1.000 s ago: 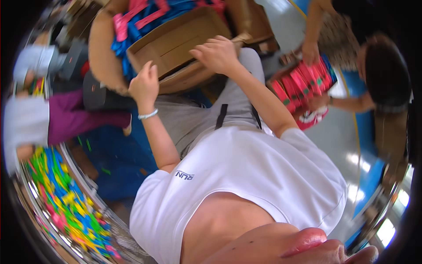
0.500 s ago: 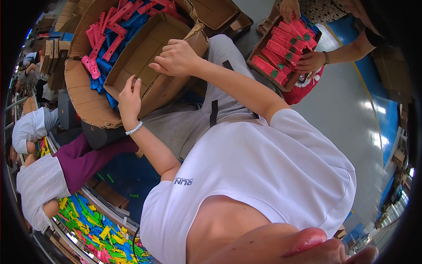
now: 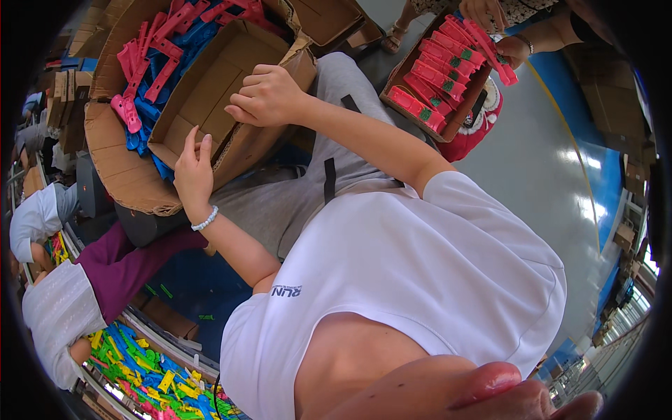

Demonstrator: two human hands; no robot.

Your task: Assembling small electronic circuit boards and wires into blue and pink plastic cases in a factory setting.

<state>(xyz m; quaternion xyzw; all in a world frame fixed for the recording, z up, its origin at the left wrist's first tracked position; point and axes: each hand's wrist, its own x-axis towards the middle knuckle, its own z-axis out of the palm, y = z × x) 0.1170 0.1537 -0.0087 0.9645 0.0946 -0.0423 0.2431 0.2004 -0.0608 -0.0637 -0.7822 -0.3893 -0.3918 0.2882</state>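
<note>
My left hand [image 3: 194,175], with a pale bead bracelet at the wrist, has its fingers stretched out beside the near edge of a small cardboard box [image 3: 183,101]. Over that box's right-hand rim is my right hand [image 3: 269,96], fingers curled in and thumb close to them. Its palm side is hidden, so I cannot tell whether anything is in it. The small box shows a bare inside and sits in a large open carton [image 3: 115,164]. Long pink plastic pieces [image 3: 164,73] and blue plastic pieces [image 3: 147,110] lie in the carton beside it.
At the upper right a co-worker's hands [image 3: 514,49] hold pink pieces over a box of pink pieces [image 3: 434,80]. A person in purple trousers [image 3: 112,266] is at the left, near a heap of multicoloured plastic pieces [image 3: 154,374]. Stacked cartons [image 3: 66,105] stand at the far left.
The carton and box have shifted slightly left in the view, my hands with them. The co-worker's hands have lifted pink pieces up from the box at the right.
</note>
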